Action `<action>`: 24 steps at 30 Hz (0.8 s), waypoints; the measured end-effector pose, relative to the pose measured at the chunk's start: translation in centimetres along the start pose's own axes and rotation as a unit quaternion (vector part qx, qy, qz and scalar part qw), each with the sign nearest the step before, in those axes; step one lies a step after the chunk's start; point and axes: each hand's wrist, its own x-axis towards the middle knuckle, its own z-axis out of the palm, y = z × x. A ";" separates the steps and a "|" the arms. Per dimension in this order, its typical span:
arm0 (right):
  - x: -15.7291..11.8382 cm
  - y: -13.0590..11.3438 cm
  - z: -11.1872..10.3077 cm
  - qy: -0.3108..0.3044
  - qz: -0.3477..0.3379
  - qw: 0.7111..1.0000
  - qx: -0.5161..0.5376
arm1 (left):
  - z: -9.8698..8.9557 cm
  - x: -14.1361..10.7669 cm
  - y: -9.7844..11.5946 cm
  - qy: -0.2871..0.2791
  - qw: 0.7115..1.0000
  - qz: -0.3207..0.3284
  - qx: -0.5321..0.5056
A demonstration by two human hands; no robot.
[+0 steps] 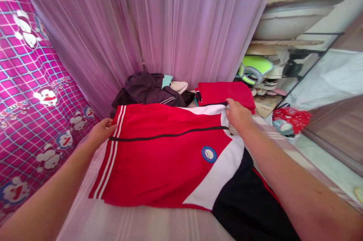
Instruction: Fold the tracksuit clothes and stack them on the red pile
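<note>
A red, white and black zip-front jacket (159,161) lies spread sideways on the bed, its striped hem to the left and its collar to the right. A round blue badge (209,154) sits on its chest. My left hand (102,131) pinches the hem edge near the dark zip. At the collar end, my right hand (238,114) has its fingers closed on the white and black neck edge. One black sleeve (252,199) stretches toward the lower right, partly behind my right forearm. The far side of the jacket is folded or bunched near the collar.
Behind the jacket lie a pile of dark clothes (147,87) and a folded red garment (227,92). A purple curtain (170,25) hangs at the back, a pink patterned cloth (42,82) at left. To the right stand a shoe rack (312,63) and a red bag (295,118).
</note>
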 end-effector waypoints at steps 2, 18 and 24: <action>-0.4 -0.5 1.8 -0.058 0.017 0.998 0.003 | 1.0 0.6 -0.9 0.014 0.994 -0.004 0.108; -10.9 10.4 0.5 -0.273 -0.059 0.956 0.088 | 5.5 -14.7 1.1 -0.039 0.925 0.375 0.042; -16.6 13.1 -2.1 -0.323 -0.072 0.936 0.120 | 7.5 -21.3 1.5 -0.143 0.879 0.451 0.055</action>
